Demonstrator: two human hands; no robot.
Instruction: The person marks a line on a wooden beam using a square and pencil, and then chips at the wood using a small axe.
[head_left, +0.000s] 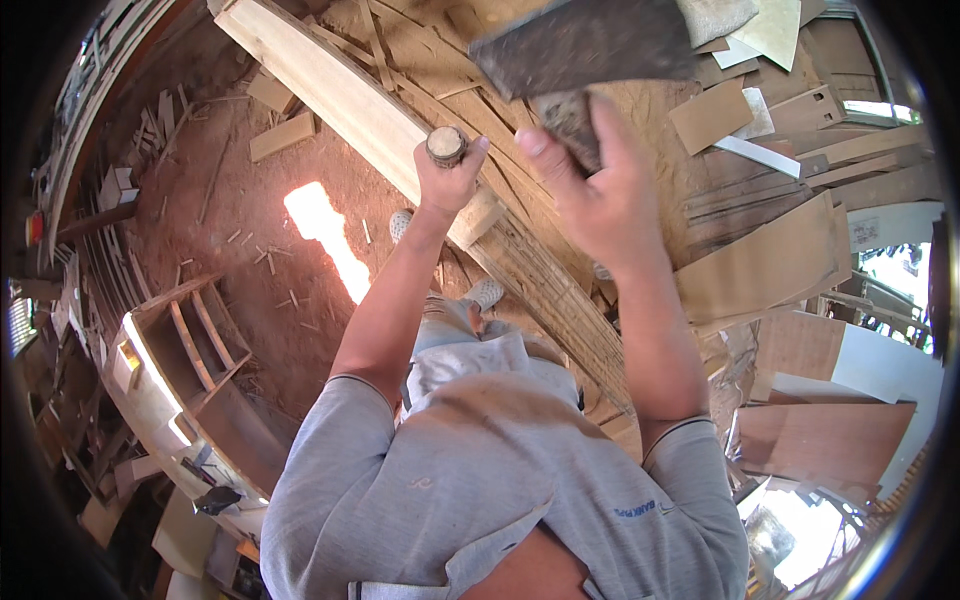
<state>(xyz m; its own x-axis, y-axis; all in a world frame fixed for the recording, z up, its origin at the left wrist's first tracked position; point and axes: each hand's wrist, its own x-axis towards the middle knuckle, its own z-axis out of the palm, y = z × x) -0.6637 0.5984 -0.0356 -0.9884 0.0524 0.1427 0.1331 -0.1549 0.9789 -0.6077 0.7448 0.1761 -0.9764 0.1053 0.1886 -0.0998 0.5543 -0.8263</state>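
My left hand (447, 188) is closed round a chisel (446, 145), whose round wooden handle end with a dark hoop faces up. The chisel's blade is hidden below the fist. Beneath it runs a long pale timber beam (335, 92), slanting from far left towards near right. In my right hand (612, 205) is a hatchet (590, 48), gripped by its short worn handle. Its broad dark head is raised to the right of the chisel, well apart from it, and slightly blurred. A squared block-like part (484, 215) of the timber shows just beside my left wrist.
My shoes (485, 293) stand close to the beam. Wood scraps (283, 135) and small offcuts lie on the reddish dirt floor at left. An open wooden cabinet frame (205, 340) is at lower left. Boards and sheets (765, 250) are stacked along the right.
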